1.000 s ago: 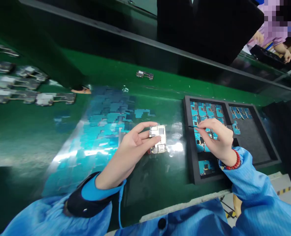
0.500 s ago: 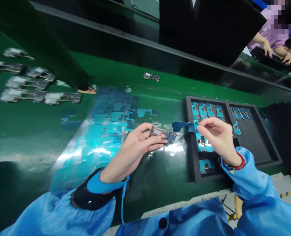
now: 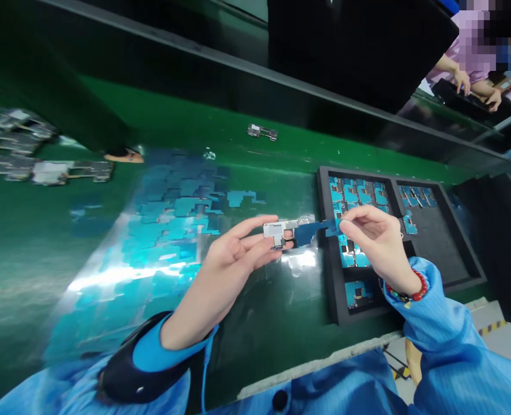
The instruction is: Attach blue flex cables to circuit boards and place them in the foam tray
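Note:
My left hand [image 3: 242, 253] holds a circuit board [image 3: 276, 230] between thumb and fingers, its silvery side facing up. Pinched in my right hand [image 3: 374, 236] is a thin dark blue sheet [image 3: 309, 231]. The sheet's left end lies over or right beside the board's right part; whether they touch I cannot tell. Behind my right hand stands a black tray [image 3: 333, 291] with blue-covered boards in its compartments. Left of my left hand, many blue sheets [image 3: 169, 222] lie spread on clear film.
Several bare boards [image 3: 52, 172] lie at the far left. A single board [image 3: 262, 132] sits towards the back, below a dark ledge. A black box [image 3: 501, 230] stands at the right. At the top right, another person's hands [image 3: 462, 80] rest near a dark object.
The board in my left hand has turned to show its silvery side. My right hand has brought the blue sheet up to it. The whole view has shifted slightly.

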The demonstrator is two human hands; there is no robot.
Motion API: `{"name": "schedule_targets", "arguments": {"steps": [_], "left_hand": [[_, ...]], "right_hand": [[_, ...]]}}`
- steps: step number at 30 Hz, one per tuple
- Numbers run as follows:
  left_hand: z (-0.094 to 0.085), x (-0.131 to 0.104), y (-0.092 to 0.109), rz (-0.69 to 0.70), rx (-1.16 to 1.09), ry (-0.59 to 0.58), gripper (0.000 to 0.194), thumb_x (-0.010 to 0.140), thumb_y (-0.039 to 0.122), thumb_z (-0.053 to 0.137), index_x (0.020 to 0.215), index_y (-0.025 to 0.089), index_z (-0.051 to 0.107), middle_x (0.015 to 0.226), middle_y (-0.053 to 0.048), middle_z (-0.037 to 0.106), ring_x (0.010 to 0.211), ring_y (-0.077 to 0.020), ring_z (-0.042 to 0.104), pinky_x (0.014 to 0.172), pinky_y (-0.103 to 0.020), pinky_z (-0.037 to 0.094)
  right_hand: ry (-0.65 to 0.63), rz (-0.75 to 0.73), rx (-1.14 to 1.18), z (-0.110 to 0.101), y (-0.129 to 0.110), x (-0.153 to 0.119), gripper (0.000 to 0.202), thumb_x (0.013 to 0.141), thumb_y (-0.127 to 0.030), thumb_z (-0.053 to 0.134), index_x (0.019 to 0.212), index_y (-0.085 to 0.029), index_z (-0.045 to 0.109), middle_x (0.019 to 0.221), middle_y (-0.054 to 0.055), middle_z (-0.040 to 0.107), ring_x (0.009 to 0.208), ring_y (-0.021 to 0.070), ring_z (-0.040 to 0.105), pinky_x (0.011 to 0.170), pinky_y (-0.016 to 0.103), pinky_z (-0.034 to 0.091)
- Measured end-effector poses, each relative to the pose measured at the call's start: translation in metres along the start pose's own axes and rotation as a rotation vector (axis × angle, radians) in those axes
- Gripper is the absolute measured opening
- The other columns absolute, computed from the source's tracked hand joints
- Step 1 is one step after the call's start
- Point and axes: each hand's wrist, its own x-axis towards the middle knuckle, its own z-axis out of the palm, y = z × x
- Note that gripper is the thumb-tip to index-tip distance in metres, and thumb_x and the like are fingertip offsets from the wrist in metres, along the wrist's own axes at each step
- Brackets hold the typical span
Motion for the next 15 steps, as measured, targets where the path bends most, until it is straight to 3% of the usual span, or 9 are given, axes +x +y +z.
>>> {"name": "schedule_targets", "arguments": {"steps": [6, 9, 15], "left_hand": [[0.006, -0.008, 0.000, 0.009, -0.023, -0.077, 0.040, 0.075, 0.037, 0.077, 0.112, 0.024, 0.067, 0.083, 0.000, 0.079, 0.090, -0.0189, 0.073, 0.085, -0.024, 0.057], [0.010, -0.013, 0.003, -0.005, -0.082, -0.074, 0.036, 0.074, 0.031, 0.076, 0.109, 0.024, 0.070, 0.091, -0.001, 0.079, 0.099, -0.0241, 0.071, 0.088, -0.029, 0.058], [0.013, -0.023, 0.006, -0.001, -0.062, -0.031, 0.037, 0.072, 0.023, 0.076, 0.109, 0.027, 0.072, 0.098, -0.001, 0.078, 0.106, -0.0252, 0.069, 0.087, -0.027, 0.058]], "right_hand": [[-0.059, 0.217, 0.176, 0.004, -0.001, 0.001, 0.010, 0.075, -0.026, 0.077, 0.076, -0.020, 0.069, 0.077, 0.000, 0.069, 0.071, 0.0101, 0.063, 0.071, 0.024, 0.055], [-0.098, 0.245, 0.208, 0.008, -0.002, -0.002, 0.011, 0.075, -0.028, 0.078, 0.076, -0.020, 0.070, 0.076, -0.001, 0.069, 0.069, 0.0093, 0.063, 0.068, 0.022, 0.055], [-0.092, 0.231, 0.172, 0.015, -0.007, -0.005, 0.016, 0.073, -0.033, 0.080, 0.073, -0.020, 0.071, 0.074, 0.001, 0.071, 0.068, 0.0116, 0.065, 0.068, 0.026, 0.058]]}}
